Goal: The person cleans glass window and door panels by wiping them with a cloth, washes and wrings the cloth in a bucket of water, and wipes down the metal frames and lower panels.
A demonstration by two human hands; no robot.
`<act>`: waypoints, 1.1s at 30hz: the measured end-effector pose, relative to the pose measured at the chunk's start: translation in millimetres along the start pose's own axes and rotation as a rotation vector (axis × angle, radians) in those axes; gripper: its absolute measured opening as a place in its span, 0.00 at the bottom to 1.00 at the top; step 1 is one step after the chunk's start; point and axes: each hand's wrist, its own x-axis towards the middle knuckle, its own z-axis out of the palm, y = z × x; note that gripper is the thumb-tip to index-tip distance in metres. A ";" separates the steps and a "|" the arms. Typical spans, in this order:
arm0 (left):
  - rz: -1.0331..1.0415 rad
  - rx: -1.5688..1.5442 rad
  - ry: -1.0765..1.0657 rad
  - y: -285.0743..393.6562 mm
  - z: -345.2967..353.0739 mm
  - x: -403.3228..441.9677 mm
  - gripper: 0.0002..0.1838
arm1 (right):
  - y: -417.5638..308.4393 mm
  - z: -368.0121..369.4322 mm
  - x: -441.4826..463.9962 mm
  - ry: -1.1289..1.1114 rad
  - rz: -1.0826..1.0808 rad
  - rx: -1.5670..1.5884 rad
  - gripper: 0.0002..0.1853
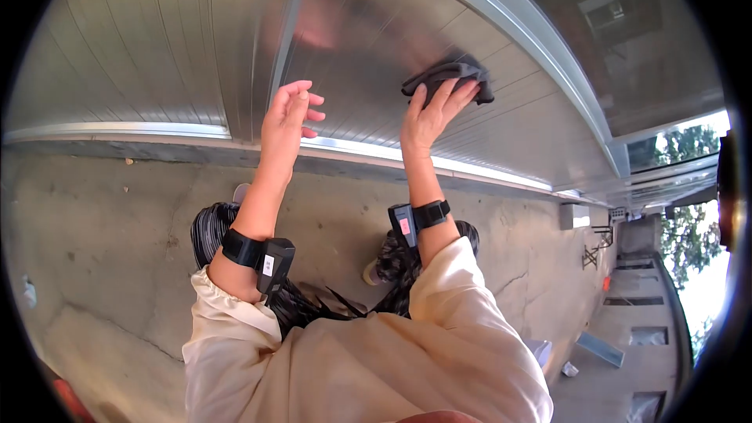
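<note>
My right hand (431, 116) presses a dark grey cloth (454, 74) against a shiny metal panel (368, 55) with fine parallel ridges. The fingertips lie over the cloth's lower part, and the cloth is bunched up. Away to the left, my left hand (286, 121) hangs in front of the panel near an upright metal strip (294, 12). Its fingers are loosely bent and apart, with nothing in them.
Along the panel's foot runs a bright metal rail (360, 150) above the concrete floor (133, 243). A white box (574, 216) and a dark folding stand (593, 253) are off to the right. Black devices are strapped to both forearms.
</note>
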 end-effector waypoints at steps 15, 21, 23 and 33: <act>0.011 -0.005 -0.006 -7.0 3.1 6.2 0.16 | -38.2 -14.5 28.7 -0.001 -0.375 0.017 0.21; 0.018 -0.005 -0.011 -9.0 3.1 4.3 0.16 | -65.8 -65.5 66.2 0.125 -0.257 0.382 0.16; 0.022 -0.012 -0.010 -9.7 2.6 4.0 0.16 | -76.4 -77.2 97.0 0.326 -0.269 0.419 0.17; 0.017 -0.028 -0.010 -10.7 -2.0 4.1 0.16 | -95.4 -55.4 143.3 0.378 -0.459 0.214 0.19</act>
